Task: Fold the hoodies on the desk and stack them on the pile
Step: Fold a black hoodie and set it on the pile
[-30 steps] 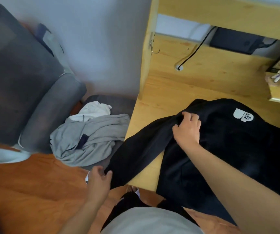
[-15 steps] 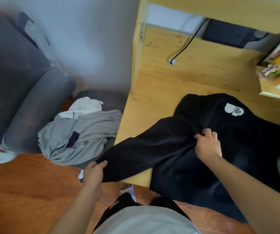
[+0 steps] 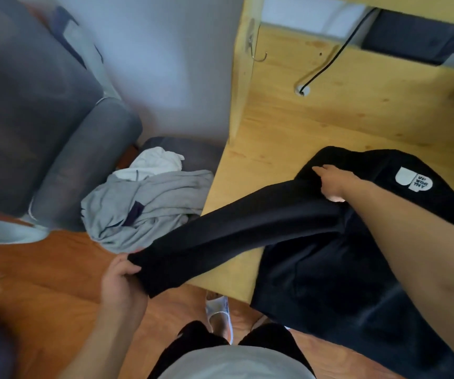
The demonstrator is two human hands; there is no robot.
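Black hoodie [image 3: 329, 269] with white logo lies on the desk [image 3: 288, 138], left hand [image 3: 123, 283] gripping its outstretched sleeve cuff, right hand [image 3: 329, 184] pinching the shoulder.

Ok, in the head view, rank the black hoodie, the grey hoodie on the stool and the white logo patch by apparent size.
1. black hoodie
2. grey hoodie, though farther away
3. white logo patch

Just 1 view here, head-mounted and wide-angle, looking steeply down from above the person's own torso, close over the desk [image 3: 275, 149] edge on the right, the floor [image 3: 56, 283] and sofa [image 3: 42, 119] left.
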